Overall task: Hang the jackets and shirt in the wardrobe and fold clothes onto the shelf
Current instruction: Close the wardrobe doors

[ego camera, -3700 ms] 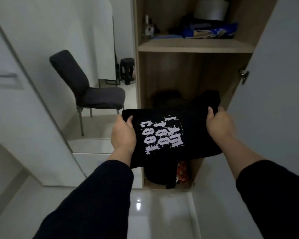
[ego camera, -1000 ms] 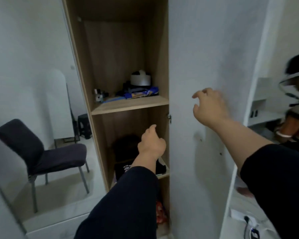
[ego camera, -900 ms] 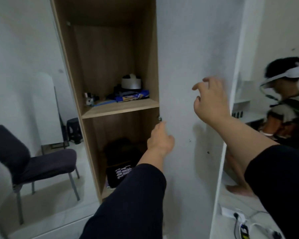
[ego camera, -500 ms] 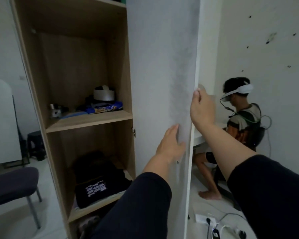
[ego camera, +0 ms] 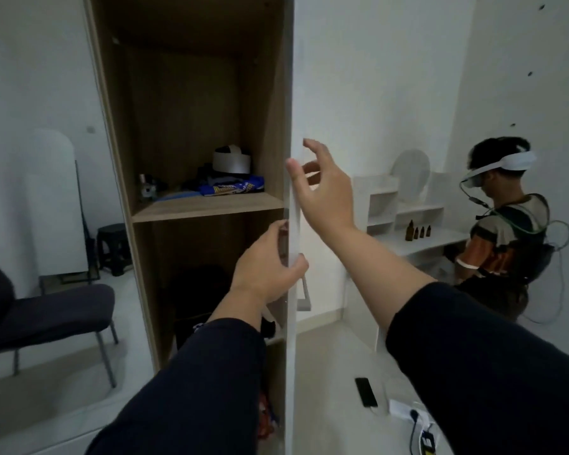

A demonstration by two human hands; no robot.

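1. Wardrobe [ego camera: 165,126] stands open; its door [ego camera: 291,323] is seen edge-on, at the right side of the wardrobe.
2. Left hand [ego camera: 266,267] grips the door edge, fingers on the inner face, thumb on the outer.
3. Right hand [ego camera: 322,188] is just right of the door edge, above the left hand; fingers spread and released, holding nothing.
4. Folded clothes [ego camera: 197,290], dark, lie on the lower shelf inside the wardrobe, left of the door.
5. Upper shelf [ego camera: 207,206] holds small clutter.
6. Chair [ego camera: 46,316] is left of the wardrobe.
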